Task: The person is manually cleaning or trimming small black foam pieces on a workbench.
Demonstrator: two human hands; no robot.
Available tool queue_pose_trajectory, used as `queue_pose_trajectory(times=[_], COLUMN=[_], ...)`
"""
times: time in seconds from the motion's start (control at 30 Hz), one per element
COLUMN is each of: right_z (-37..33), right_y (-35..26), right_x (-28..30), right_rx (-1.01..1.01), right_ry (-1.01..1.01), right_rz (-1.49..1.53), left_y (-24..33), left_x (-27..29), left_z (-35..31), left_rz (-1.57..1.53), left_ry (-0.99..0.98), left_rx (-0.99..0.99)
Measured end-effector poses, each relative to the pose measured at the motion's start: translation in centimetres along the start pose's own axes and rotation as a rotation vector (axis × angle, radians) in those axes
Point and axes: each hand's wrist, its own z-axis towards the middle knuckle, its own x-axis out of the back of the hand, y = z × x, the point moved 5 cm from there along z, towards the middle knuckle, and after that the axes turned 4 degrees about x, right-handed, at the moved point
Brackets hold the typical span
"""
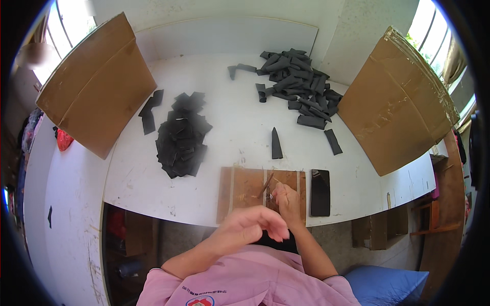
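My right hand [287,202] is closed on a slim pointed metal tool [267,184] above the right part of a brown board [226,191]. The tool looks like small scissors, though its handles are mostly covered by my fingers. Nearer to my body, my left hand [251,224] is raised by the board's front edge. Its fingers are loosely bent, and nothing shows in them. Just beyond the board lies a single pointed black fabric piece [276,144]. A black phone [320,193] rests to the right of the board.
A pile of flat black pieces [181,145] lies at left. Rolled or folded black pieces [301,76] are heaped at the far right, with one stray piece [333,142] nearer. Cardboard panels stand at left [97,84] and right [400,102] on the white table [229,117].
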Motion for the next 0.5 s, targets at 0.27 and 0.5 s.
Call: queue_pose_trajectory(times=[0.27, 0.5], right_z=[-2.8, -3.3], right_y=[-1.2, -0.6], right_x=[-2.7, -1.8], right_rx=[0.470, 0.452], right_ry=[-0.056, -0.046], right_rz=[-0.555, -0.515], left_y=[4.1, 5.2], left_x=[-11.9, -11.0], left_z=[-1.3, -3.4], left_rz=[-0.691, -0.204], left_ry=[-0.556, -0.695], left_rx=[-0.665, -0.560])
